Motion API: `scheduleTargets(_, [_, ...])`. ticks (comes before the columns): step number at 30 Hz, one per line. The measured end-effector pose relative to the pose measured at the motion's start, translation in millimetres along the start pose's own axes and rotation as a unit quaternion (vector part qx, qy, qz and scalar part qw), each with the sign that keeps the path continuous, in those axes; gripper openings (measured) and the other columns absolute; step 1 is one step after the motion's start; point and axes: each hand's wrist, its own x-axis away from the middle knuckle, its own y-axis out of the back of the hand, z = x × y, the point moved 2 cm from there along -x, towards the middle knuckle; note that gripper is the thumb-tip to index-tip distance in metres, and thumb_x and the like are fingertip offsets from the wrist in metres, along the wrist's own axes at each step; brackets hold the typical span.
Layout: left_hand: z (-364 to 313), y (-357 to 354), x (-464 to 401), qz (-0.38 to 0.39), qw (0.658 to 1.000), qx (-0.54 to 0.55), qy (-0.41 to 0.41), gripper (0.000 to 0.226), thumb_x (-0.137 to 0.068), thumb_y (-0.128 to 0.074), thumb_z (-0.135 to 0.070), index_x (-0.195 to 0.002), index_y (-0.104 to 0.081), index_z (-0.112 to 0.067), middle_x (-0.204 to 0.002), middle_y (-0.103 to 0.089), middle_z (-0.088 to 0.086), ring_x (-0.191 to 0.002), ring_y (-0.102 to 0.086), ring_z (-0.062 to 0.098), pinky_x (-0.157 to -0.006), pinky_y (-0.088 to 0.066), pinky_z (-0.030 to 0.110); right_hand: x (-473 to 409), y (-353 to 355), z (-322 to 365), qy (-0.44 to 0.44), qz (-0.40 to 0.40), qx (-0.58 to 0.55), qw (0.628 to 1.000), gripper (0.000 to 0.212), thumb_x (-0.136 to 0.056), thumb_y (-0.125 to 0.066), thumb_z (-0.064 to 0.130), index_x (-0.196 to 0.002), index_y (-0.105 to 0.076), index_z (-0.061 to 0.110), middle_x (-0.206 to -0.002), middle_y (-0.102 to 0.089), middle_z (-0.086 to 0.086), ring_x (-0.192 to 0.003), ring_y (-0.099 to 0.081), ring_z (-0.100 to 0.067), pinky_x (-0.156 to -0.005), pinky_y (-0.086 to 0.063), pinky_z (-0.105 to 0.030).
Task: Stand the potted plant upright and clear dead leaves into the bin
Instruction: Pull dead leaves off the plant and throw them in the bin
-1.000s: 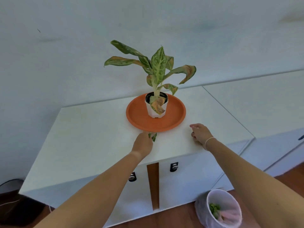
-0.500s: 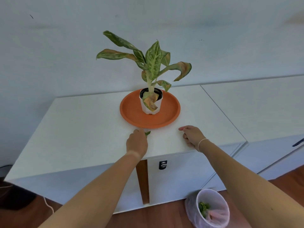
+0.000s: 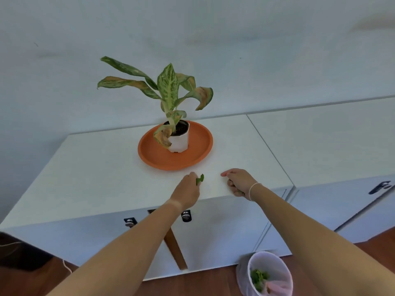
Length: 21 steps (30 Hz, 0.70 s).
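Note:
The potted plant [image 3: 168,90] stands upright in a white pot [image 3: 179,142] on an orange saucer [image 3: 154,154], on top of a white cabinet [image 3: 96,171]. Several of its leaves are browned and drooping. My left hand [image 3: 188,191] hovers in front of the saucer, pinching a small green leaf [image 3: 200,179]. My right hand [image 3: 238,181] rests near the cabinet's front edge with its fingers curled in; I see nothing in it. The bin [image 3: 269,274], lined with a clear bag, stands on the floor at the lower right with green leaves inside.
A second white cabinet [image 3: 331,133] adjoins on the right. Dark handles [image 3: 186,215] sit on the cabinet fronts, and a wooden leg [image 3: 175,251] shows below. The floor [image 3: 205,283] is brown wood. A white wall rises behind the plant.
My left hand has drawn back from the saucer's rim toward the front edge with the green leaf pinched in it. The right hand has barely moved.

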Motion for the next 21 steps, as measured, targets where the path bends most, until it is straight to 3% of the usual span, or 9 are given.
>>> scheduleTargets(3, [-44.4,-23.4,-5.9,0.052,0.997,0.045,-0.020,0.015,-0.100,-0.033,-0.017,-0.089,-0.038,-0.009,-0.073,-0.041,-0.001,-0.061,-0.035,0.011,-0.058,-0.029,0.028,12.5,48.2,-11.9,-0.009,-0.035,-0.008,0.999,0.029,-0.100,-0.030,0.011,-0.091,-0.058,0.013,-0.060,-0.038,-0.003,-0.045,-0.026,-0.012,-0.034,-0.019,-0.014])
scheduleTargets(15, [-187.4,-156.3,-13.9,0.223,0.963,0.090,-0.120,0.017,-0.101,-0.034,-0.021,-0.087,-0.037,-0.011,-0.066,-0.034,-0.002,-0.055,-0.031,0.010,-0.050,-0.026,0.022,89.6,215.3,-117.7,-0.081,-0.194,-0.110,0.971,0.027,-0.101,-0.031,0.012,-0.105,-0.058,0.010,-0.056,-0.034,-0.001,-0.035,-0.023,-0.008,-0.033,-0.018,-0.016])
scheduleTargets(21, [-213.4,-226.9,-14.7,0.365,0.921,0.115,-0.068,0.013,-0.099,-0.035,-0.022,-0.093,-0.039,-0.012,-0.066,-0.032,0.000,-0.055,-0.027,0.014,-0.050,-0.027,0.025,118.0,232.2,-180.2,-0.145,-0.270,-0.230,0.924,0.021,-0.098,-0.040,0.013,-0.107,-0.058,0.009,-0.058,-0.031,-0.001,-0.038,-0.022,-0.010,-0.034,-0.015,-0.015])
